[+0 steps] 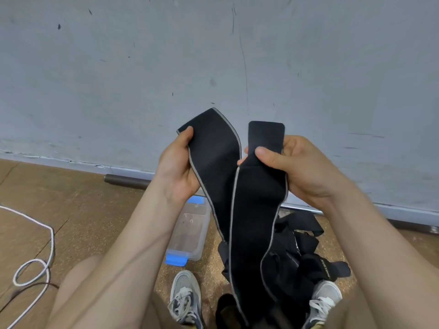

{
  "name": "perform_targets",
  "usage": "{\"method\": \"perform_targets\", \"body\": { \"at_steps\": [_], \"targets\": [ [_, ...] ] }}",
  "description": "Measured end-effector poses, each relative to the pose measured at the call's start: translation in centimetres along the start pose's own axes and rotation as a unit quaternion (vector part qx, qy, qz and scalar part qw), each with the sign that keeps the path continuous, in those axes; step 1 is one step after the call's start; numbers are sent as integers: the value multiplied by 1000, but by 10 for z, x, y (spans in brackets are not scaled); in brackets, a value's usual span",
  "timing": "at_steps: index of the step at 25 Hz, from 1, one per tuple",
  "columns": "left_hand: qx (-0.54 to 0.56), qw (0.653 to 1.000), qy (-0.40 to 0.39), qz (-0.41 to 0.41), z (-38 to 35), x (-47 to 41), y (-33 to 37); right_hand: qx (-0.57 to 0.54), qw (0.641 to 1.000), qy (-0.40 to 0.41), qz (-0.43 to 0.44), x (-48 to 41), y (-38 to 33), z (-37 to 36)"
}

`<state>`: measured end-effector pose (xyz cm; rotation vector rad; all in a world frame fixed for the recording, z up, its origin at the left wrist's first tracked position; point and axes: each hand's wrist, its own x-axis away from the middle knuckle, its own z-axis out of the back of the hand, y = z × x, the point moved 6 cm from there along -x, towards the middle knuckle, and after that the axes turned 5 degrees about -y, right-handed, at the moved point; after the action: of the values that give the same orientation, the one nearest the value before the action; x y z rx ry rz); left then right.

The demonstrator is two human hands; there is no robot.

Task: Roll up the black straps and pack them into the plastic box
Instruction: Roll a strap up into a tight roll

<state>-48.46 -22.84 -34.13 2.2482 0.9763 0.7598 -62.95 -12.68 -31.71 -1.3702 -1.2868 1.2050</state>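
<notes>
Ahead of us a scuffed grey-blue wall point(213, 55) fills the upper half of the view, and below it we see a brown speckled floor point(78, 205). Held up in front of the wall is a long black strap point(251, 205) with grey edging. It is bent into a narrow V, so both ends point up and the two runs hang down between the person's knees, past the bottom edge of the view. The left hand point(180, 167) grips the left run near its top, with the thumb lying on the front face and the fingers hidden behind the fabric. The right hand point(299, 169) holds the other end just beneath its plain rounded tab, pinching it with the thumb across the front and the fingers curled behind. On the floor under the right forearm we find a loose heap of black straps point(306, 252), tangled and unrolled, and one of them carries small lettering that we cannot read. A clear plastic box point(190, 231) stands on the floor to the left of the hanging strap, partly covered by the left forearm, with a blue latch point(176, 260) at its near end. We cannot tell whether anything lies inside it. Nearer us are two grey laced shoes point(186, 295), one on either side of the strap. A white cable point(48, 236) loops over the floor at far left, and a dark metal rod point(126, 180) lies along the foot of the wall.
</notes>
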Motion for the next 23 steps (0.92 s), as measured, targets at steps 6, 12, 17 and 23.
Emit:
{"method": "perform_targets", "body": {
  "at_steps": [6, 12, 17, 23],
  "targets": [
    [-28, 999, -23, 3, -5, -1, -4, 12, 997, -62, -35, -1, 11, -19],
    [-194, 974, -97, -64, -11, 3, -18, -11, 995, 101, -27, -13, 17, -5],
    [-229, 962, -26, -147, -7, 5, -9, 62, 994, 56, -63, -8, 12, -3],
    [-176, 975, -51, -125, -17, 6, -24, 10, 994, 87, -62, -12, 31, -23]
  ]
}}
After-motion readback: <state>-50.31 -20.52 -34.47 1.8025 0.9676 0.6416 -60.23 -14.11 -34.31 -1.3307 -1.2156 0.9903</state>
